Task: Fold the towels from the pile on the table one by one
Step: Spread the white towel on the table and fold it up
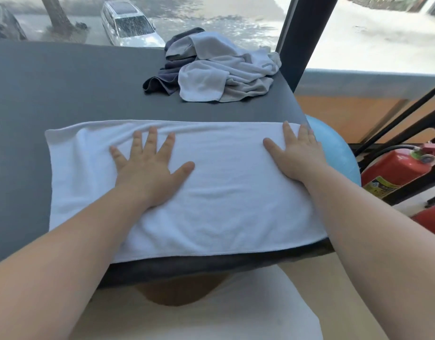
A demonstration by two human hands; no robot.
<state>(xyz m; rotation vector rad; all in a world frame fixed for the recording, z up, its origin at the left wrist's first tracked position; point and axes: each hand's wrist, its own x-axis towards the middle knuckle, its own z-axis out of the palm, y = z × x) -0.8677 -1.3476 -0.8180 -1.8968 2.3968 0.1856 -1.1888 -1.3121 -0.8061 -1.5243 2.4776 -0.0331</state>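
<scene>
Both my palms flat on a white towel

My left hand (147,168) and right hand (297,155) press, fingers spread, on the white towel (211,204) laid across the grey table (64,89). A pile of towels (216,69) sits near the far edge; a blue ball (339,153) and red fire extinguisher (393,173) stand right of the table.

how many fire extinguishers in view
2. One fire extinguisher sits right of the table, past the blue ball; the second extinguisher is nearer, cut off by the frame edge. Others may be hidden.
</scene>
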